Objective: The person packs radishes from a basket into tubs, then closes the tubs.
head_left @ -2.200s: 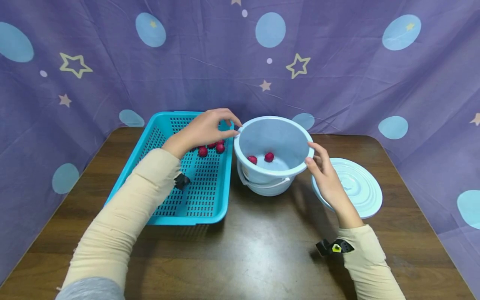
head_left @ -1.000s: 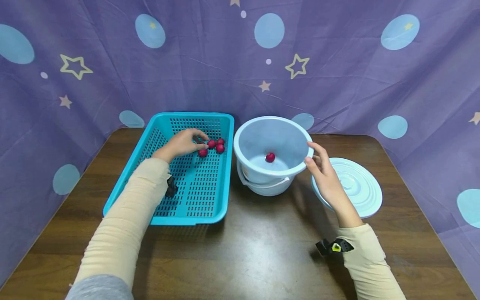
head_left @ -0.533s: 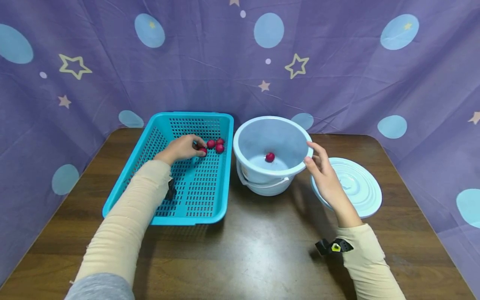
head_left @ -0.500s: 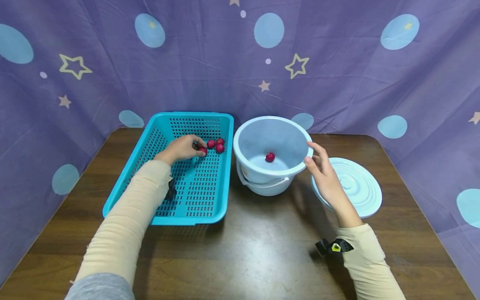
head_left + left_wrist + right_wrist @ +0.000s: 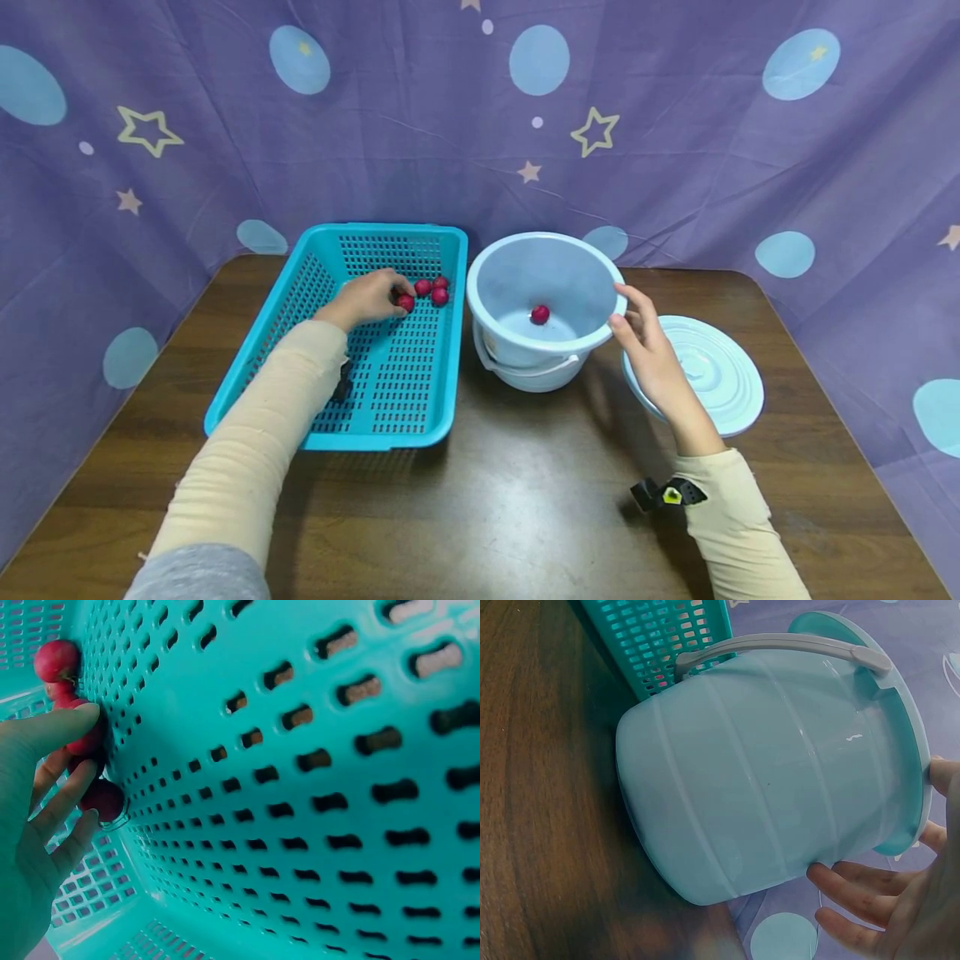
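My left hand (image 5: 369, 297) is down in the turquoise plastic basket (image 5: 457, 367), thumb and fingers pinching a red radish (image 5: 406, 302). Three other radishes (image 5: 439, 296) lie just beyond it, towards the basket's right side. In the left wrist view the thumb (image 5: 64, 727) overlaps the radishes, which sit in a close row. At the centre stands a pale blue bucket (image 5: 525, 367) with one radish (image 5: 539, 314) showing on its floor. My right hand (image 5: 651, 354) holds the bucket's right rim, the thumb at the edge and other fingers against the outer wall.
A round pale blue lid (image 5: 708, 375) lies on the wooden table (image 5: 510, 500) to the right of the bucket, partly behind my right hand. The bucket's handle (image 5: 525, 367) hangs down at its front. A purple patterned cloth (image 5: 420, 125) hangs behind the table.
My left hand has moved left from the bucket's rim into the basket and taken a radish between thumb and fingers. Of two radishes seen in the bucket earlier, one shows now. My right hand stays put.
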The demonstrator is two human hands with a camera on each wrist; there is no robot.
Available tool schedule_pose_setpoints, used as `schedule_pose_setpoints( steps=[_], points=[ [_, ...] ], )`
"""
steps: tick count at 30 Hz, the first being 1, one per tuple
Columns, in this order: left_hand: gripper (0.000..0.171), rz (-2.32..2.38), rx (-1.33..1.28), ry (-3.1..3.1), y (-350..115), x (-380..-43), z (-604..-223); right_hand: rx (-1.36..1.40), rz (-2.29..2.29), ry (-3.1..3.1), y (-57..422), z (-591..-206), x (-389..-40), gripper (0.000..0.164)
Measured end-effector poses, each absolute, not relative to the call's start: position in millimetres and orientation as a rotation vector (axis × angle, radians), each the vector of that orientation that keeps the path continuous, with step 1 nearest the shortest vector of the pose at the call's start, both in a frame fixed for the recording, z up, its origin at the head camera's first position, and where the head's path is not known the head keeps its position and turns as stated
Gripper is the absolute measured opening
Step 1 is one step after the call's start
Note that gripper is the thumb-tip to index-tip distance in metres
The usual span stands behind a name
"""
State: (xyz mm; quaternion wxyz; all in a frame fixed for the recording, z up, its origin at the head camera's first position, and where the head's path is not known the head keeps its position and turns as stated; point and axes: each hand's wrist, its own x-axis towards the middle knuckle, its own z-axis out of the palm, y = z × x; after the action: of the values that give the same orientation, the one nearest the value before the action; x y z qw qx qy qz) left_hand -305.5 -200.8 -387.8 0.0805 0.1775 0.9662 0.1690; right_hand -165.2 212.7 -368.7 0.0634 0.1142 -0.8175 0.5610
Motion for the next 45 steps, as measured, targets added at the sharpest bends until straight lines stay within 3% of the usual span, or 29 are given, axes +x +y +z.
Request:
schedule_pose_setpoints(
  steps=[16,45],
  points=[
    [0.033,0.612,0.529,2.927,-198,-305,-363,0.334,1.687,-2.492,213,-368,-165,0.051],
    [0.033,0.819,0.945,2.950,-131,-276,-273,0.342,1.700,-2.468,213,-370,-167,0.050]
  ],
)
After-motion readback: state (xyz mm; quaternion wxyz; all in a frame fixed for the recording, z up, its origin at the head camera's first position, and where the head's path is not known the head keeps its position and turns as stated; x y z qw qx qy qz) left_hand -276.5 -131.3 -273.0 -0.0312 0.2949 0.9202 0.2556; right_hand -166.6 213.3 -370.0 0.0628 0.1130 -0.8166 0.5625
